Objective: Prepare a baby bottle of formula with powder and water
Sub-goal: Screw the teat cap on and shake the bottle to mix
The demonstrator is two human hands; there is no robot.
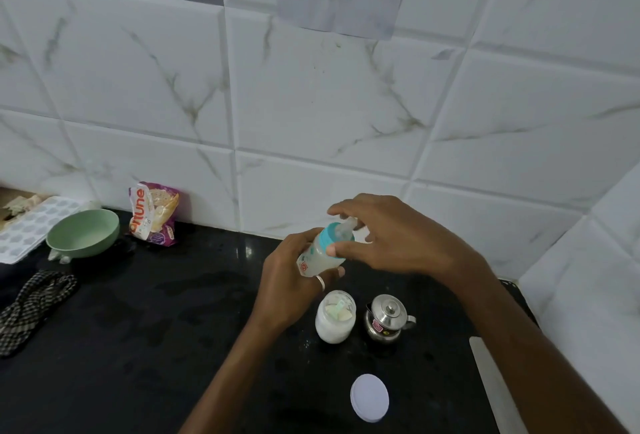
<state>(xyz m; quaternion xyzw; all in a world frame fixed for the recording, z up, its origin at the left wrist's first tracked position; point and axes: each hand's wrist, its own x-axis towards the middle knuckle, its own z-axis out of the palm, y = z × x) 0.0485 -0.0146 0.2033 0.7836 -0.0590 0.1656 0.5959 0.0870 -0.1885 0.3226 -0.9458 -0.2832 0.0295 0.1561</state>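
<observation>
Gripping the small clear plastic baby bottle [320, 257] above the black table [166, 312], the left hand [287, 276] tilts its long axis toward the right hand [391, 236], which pinches the teal screw collar [326, 235]

Head camera looks down closely over counter [138, 347] toward tiled wall [311, 104].
</observation>
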